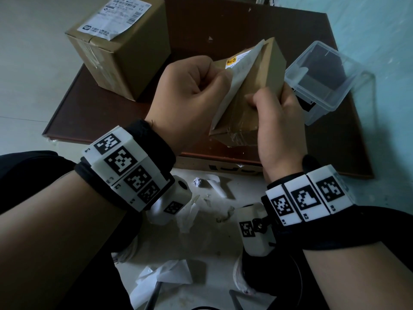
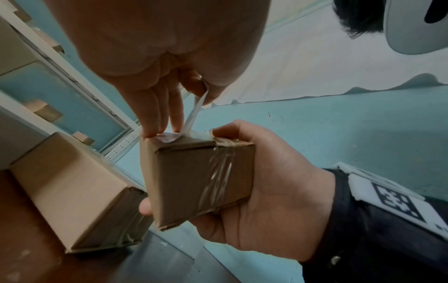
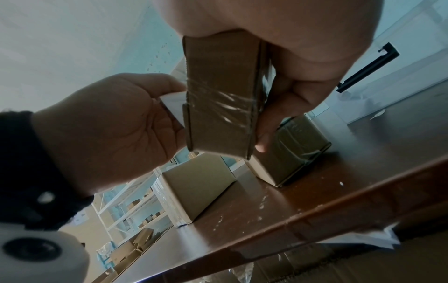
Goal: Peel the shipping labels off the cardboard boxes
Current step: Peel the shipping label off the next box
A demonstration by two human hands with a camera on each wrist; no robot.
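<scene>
A small taped cardboard box (image 1: 254, 90) is held up over the brown board (image 1: 201, 25). My right hand (image 1: 277, 117) grips its lower right end, thumb on the front face. A white shipping label (image 1: 232, 86) is half lifted off the box's left side, and my left hand (image 1: 210, 83) pinches the loose edge. In the left wrist view the label (image 2: 196, 109) stretches from my left fingers (image 2: 164, 114) to the box's top corner (image 2: 167, 137). A bigger box (image 1: 125, 54) with its label (image 1: 120, 16) stuck on top stands at the back left.
A clear plastic container (image 1: 319, 79) sits on the board just right of my right hand. Torn paper scraps (image 1: 185, 211) lie on the floor below the board's near edge. The right wrist view shows two boxes (image 3: 198, 183) on the board and shelving behind.
</scene>
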